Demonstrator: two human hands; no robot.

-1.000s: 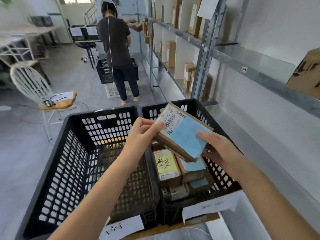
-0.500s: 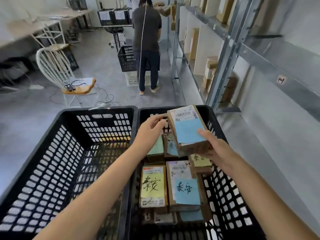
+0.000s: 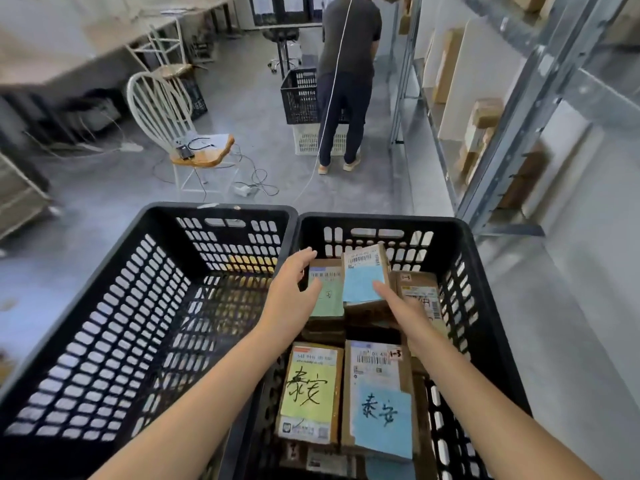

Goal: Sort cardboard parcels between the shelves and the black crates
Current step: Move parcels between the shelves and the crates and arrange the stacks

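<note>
the blue-labelled parcel (image 3: 363, 271) lies at the 12 o'clock end of the right crate (image 3: 381, 221). it is tilted on top of other parcels and touches the green-labelled parcel (image 3: 327, 301) on its 9 o'clock side.

your right hand (image 3: 401, 310) meets it at its 5 o'clock corner. the thumb lies on the blue label, but the other fingers are hidden by the box edge, so you cannot tell whether it pinches the box or only rests on it. your left hand (image 3: 294, 292) is spread with fingers fairly straight along the 9 o'clock edge of the green-labelled parcel. its thumb touches the top and it grips nothing.

as a judgement, you are at the tail of one placement, not near the end of the job. the right crate holds a fair load. the yellow-labelled parcel (image 3: 311, 393) and a second blue parcel (image 3: 379, 407) lie flat side by side at its 6 o'clock end. a brown parcel (image 3: 419, 299) sits at 3 o'clock, and more show beneath.

no parcel shows in the left crate (image 3: 104, 306), which touches the right one at 9 o'clock. the shelves (image 3: 519, 109) at 1 to 3 o'clock carry several shelf parcels (image 3: 485, 114), so plenty looks left to sort.

another person (image 3: 346, 64) stands at 12 o'clock beside a further crate (image 3: 299, 95). a white chair (image 3: 162, 105) stands at 10 o'clock.
</note>
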